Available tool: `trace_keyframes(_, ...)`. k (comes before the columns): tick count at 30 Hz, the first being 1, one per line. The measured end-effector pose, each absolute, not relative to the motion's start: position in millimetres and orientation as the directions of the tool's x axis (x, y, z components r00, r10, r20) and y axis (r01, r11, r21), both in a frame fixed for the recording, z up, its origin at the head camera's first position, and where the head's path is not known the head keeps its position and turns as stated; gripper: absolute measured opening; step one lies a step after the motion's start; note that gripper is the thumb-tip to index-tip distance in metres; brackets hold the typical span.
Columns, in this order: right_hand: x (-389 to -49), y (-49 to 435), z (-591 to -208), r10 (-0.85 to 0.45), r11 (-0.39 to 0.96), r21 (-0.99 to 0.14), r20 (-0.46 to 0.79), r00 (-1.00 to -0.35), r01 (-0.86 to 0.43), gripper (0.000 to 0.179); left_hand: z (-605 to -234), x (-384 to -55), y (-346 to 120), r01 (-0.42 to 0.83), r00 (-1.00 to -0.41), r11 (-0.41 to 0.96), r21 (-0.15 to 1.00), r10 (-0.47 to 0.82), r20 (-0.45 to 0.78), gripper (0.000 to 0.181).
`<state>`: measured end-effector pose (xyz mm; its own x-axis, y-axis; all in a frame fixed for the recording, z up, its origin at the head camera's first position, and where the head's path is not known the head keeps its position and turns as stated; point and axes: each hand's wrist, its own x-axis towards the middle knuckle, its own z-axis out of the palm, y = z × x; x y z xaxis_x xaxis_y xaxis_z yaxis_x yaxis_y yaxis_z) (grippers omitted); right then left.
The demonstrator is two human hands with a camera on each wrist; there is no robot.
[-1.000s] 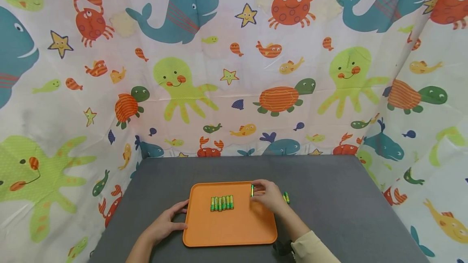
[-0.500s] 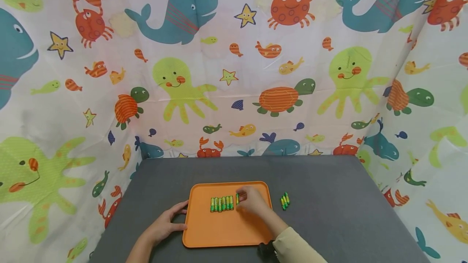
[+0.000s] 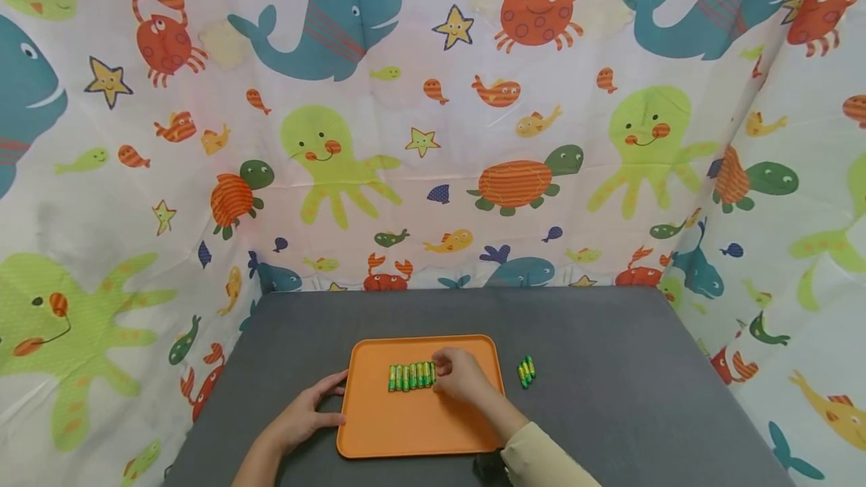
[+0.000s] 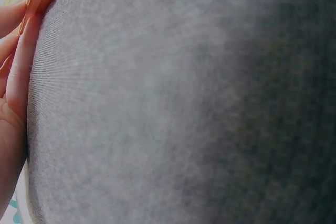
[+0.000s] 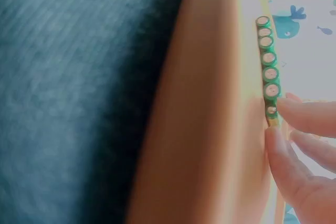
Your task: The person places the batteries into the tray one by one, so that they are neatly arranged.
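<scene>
An orange tray point(image 3: 406, 427) lies on the grey table. Several green and yellow batteries point(image 3: 409, 376) lie side by side in a row on it, their round ends toward the right wrist camera. At the row's right end my right hand point(image 3: 463, 377) pinches one more battery point(image 5: 272, 111) between thumb and fingers, close against its neighbour. In the right wrist view its facing end looks smaller than the others. My left hand point(image 3: 307, 412) rests at the tray's left edge, thumb and fingers spread along the rim; its fingers point(image 4: 21, 66) touch the rim in the left wrist view.
Several loose batteries point(image 3: 526, 371) lie together on the table point(image 3: 609, 397) to the right of the tray. A curtain point(image 3: 433, 246) printed with sea animals hangs behind the table and along both sides.
My right hand has brought a battery leftward from the tray's right rim to the end of the row. The left hand and tray have stayed in place.
</scene>
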<state>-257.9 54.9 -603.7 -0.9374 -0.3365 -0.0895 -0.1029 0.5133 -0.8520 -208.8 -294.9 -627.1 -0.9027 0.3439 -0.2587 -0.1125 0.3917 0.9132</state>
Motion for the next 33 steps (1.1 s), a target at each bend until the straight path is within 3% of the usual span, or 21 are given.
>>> trace_keyframes(8, -258, 69, -593, -0.371, 0.485, -0.85, 0.012, -0.928, -0.205, 0.05, -630, -209, -297, -0.119, -0.897, 0.371, 0.921, 0.357, -0.26, 0.086)
trace_keyframes(24, -249, 139, -573, -0.147, 0.493, -0.858, 0.086, -0.985, -0.148, 0.046, -631, -213, -296, -0.106, -0.902, 0.395, 0.913, 0.349, -0.256, 0.084)
trace_keyframes(33, -250, 191, -578, -0.095, 0.582, -0.805, 0.078, -0.992, -0.119, 0.059, -633, -211, -297, -0.092, -0.901, 0.391, 0.916, 0.359, -0.243, 0.084)
